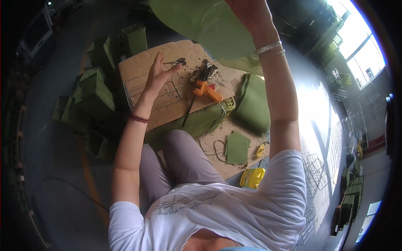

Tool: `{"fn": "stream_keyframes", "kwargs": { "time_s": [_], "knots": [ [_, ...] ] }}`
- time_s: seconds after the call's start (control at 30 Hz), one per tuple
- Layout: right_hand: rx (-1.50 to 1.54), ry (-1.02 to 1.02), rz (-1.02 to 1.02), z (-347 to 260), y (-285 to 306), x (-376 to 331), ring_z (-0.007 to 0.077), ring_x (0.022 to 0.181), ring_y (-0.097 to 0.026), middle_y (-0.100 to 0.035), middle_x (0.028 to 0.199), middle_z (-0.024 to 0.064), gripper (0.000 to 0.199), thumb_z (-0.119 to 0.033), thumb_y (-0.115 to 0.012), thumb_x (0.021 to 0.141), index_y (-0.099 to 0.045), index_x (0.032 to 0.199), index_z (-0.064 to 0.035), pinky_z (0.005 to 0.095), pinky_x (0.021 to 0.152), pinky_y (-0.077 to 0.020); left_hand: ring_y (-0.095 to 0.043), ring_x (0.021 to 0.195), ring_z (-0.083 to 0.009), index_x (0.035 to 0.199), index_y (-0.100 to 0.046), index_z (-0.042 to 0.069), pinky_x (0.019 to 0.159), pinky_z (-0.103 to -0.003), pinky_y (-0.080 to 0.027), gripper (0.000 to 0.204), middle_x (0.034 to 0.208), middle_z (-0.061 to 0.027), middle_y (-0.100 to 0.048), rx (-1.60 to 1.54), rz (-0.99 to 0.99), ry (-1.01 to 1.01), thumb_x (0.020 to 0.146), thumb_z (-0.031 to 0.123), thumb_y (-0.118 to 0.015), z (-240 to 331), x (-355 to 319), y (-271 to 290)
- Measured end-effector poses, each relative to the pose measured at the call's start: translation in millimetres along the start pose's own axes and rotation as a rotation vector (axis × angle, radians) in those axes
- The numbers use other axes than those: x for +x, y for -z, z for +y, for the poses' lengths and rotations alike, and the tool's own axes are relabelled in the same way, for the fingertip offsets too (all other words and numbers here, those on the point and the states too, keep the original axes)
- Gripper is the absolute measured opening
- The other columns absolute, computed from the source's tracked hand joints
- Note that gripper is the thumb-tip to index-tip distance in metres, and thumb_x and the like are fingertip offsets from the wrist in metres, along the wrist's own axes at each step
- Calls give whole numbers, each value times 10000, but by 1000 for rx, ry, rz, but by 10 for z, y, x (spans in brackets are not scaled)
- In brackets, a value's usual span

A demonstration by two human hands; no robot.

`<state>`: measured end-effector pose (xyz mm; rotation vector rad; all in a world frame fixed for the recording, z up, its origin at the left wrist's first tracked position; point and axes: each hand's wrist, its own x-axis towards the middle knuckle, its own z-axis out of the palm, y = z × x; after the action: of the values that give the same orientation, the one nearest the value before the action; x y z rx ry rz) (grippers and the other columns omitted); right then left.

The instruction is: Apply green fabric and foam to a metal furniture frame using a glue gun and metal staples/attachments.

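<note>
My left hand [157, 76] is raised over the tan board [142, 62], thumb and fingers apart, holding nothing I can see. Near its fingertips are dark-handled scissors [178, 62]. A thin metal wire frame [171, 93] lies on the board below the hand. My right hand [251, 14] reaches up to the top edge, where its fingers are cut off from view. Beside it spreads a large, glossy green sheet [197, 21]; whether the hand grips it cannot be seen. An orange glue gun [208, 90] rests on the board, next to a blackened, crumpled lump [205, 72].
Several green open boxes [94, 90] stand on the left. Folded green material [254, 102] lies right of the board, above a square green piece [238, 147] and a yellow tool [259, 149]. A yellow jug [252, 178] stands near my right side. Wire frames [314, 171] lie farther right.
</note>
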<state>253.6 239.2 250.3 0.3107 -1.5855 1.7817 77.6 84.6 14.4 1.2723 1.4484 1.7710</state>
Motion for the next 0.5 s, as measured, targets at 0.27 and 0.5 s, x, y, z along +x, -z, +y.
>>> {"fn": "stream_keyframes", "kwargs": {
  "time_s": [0.27,0.5],
  "knots": [
    [-108,7,-223,-329,-871,521,290,1314,-263,-266,1416,192,744,-444,-446,924,-180,1373,86,380,1074,-248,-325,1292,-280,1400,-165,-40,1046,-354,-307,1019,1399,-243,-297,-180,96,-21,666,273,-798,331,293,539],
    [-28,-3,-266,57,-1301,750,312,1373,-114,-53,1482,200,794,-407,-463,925,-36,1400,66,404,1123,-177,-397,1246,-179,1379,-342,66,1006,-325,-365,685,1369,-75,-414,-209,-412,-68,760,23,-631,459,159,381]
  ]
}}
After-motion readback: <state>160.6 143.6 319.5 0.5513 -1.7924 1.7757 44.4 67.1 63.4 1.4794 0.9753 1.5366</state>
